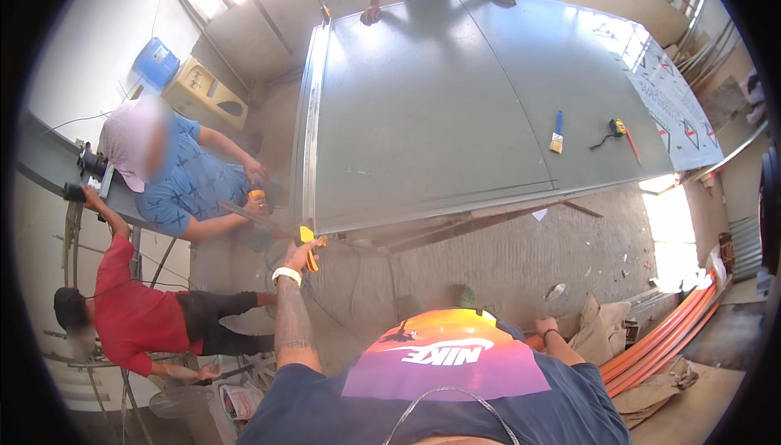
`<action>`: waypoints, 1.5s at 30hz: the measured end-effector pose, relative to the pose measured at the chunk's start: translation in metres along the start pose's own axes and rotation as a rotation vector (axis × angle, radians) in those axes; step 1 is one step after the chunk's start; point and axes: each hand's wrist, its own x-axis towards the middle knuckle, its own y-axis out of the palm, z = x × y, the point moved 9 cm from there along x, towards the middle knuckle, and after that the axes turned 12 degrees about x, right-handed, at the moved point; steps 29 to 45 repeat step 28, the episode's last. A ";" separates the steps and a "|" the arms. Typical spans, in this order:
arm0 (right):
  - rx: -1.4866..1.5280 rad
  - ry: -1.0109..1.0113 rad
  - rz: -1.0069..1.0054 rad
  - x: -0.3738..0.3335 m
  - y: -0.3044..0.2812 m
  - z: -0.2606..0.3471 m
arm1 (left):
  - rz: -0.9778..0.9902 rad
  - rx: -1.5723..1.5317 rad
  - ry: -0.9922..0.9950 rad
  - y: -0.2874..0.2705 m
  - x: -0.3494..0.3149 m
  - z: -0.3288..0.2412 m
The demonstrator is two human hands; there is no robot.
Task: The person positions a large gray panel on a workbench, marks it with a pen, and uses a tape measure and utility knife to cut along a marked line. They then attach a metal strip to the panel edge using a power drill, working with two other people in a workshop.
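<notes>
My left hand [298, 257] is closed around a yellow and black clamp [307, 235] at the near left corner of a large grey sheet panel [423, 103]. The clamp sits at the near end of a long metal straightedge [311, 128], which lies along the panel's left edge. My right hand [547, 326] hangs low at my right side, apart from the panel; its fingers are too small and partly hidden to read. On the panel lie a blue-handled paintbrush [557, 132], a yellow and black tape measure [617, 126] and a red pencil [633, 149].
A co-worker in blue [175, 176] holds an orange and dark tool [257, 194] left of the straightedge. Another in red [134, 307] bends at far left. A third person's hands [371, 15] rest on the far edge. Orange pipes [663, 339] lie at right.
</notes>
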 end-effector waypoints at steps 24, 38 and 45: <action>-0.109 -0.312 0.148 -0.072 0.061 0.135 | 0.000 0.001 0.159 0.001 0.035 0.022; -0.193 -0.228 0.240 -0.057 0.083 0.115 | 0.021 0.077 0.146 0.001 0.034 0.023; -0.193 -0.228 0.240 -0.057 0.083 0.115 | 0.021 0.077 0.146 0.001 0.034 0.023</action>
